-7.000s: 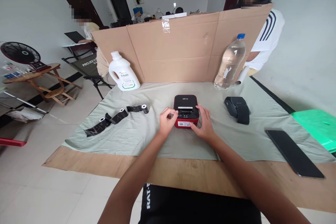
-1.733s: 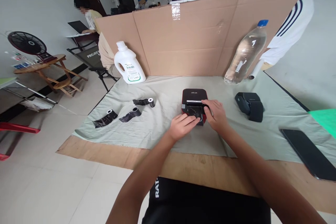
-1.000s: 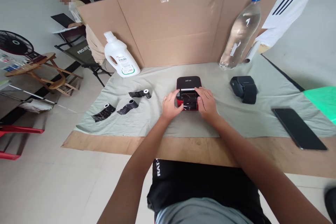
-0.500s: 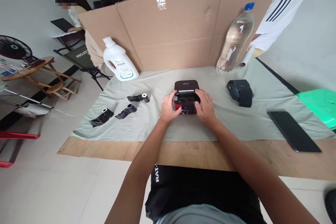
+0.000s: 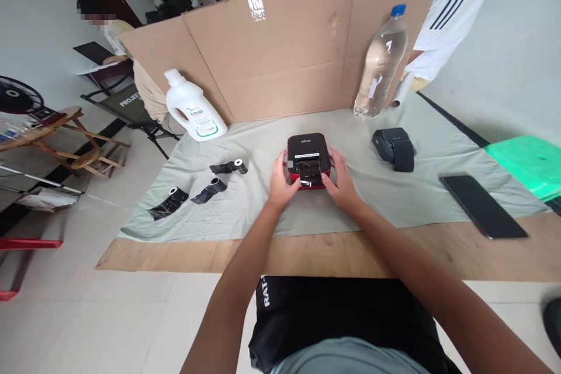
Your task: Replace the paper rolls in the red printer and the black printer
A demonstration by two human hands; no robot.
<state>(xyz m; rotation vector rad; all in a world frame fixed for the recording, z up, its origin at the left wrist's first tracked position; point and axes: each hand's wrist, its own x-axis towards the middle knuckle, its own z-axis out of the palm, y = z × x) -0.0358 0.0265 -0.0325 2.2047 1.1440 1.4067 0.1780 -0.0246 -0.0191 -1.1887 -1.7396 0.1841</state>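
A small black-and-red label printer [image 5: 307, 143] sits on the grey cloth in front of me, its lid down. From its front slot a strip of black label tape [image 5: 310, 173] hangs out. My left hand [image 5: 281, 182] grips the printer's left side, thumb at the front edge by the strip. On the opposite side my right hand [image 5: 340, 180] holds it, fingers along the side and thumb touching near the strip. To the left lie three partly unrolled black label rolls [image 5: 170, 201].
A white detergent bottle [image 5: 193, 108] and a clear water bottle [image 5: 381, 64] lean near the cardboard screen [image 5: 280, 52]. At right are a black strapped device [image 5: 394, 149], a phone [image 5: 482, 204] and a green bag [image 5: 528, 163]. One person sits behind left; another's sleeve [image 5: 456, 6] shows at right.
The printer's lid has come down over the compartment where the roll was showing, leaving the strip out in front. My hands have slid from the lid area to the printer's sides. The view shifted slightly.
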